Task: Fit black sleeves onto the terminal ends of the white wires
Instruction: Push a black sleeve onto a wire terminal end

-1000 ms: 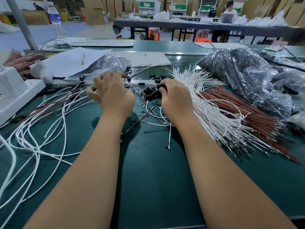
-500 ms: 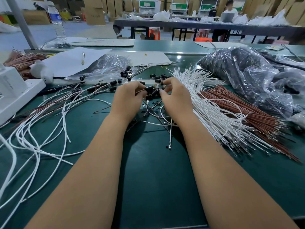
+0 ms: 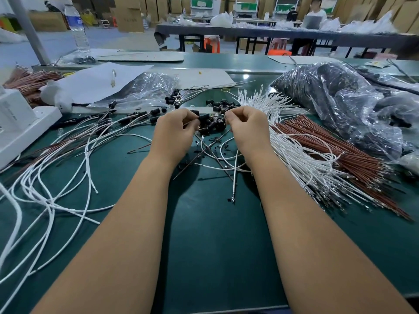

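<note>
The left hand [image 3: 175, 132] pinches a small black cylindrical sleeve [image 3: 203, 117] above the green counter [image 3: 204, 245]; the right hand [image 3: 247, 130] pinches a thin white wire [image 3: 218, 115] – its tip should stay level, feeding straight into the bore

Black sleeve [image 3: 203, 116] raised over sleeve pile [image 3: 213, 126]; white wires [image 3: 292, 152] fanned right.

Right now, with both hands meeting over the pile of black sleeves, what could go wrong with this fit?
1. The left hand pinches a black sleeve and the right hand pinches a thin wire end; the tip might miss the opening or bend.
2. If dropped, the sleeve would likely vanish among the loose sleeves right beneath.
3. Tangled white wires under the wrists could snag and drag.
</note>
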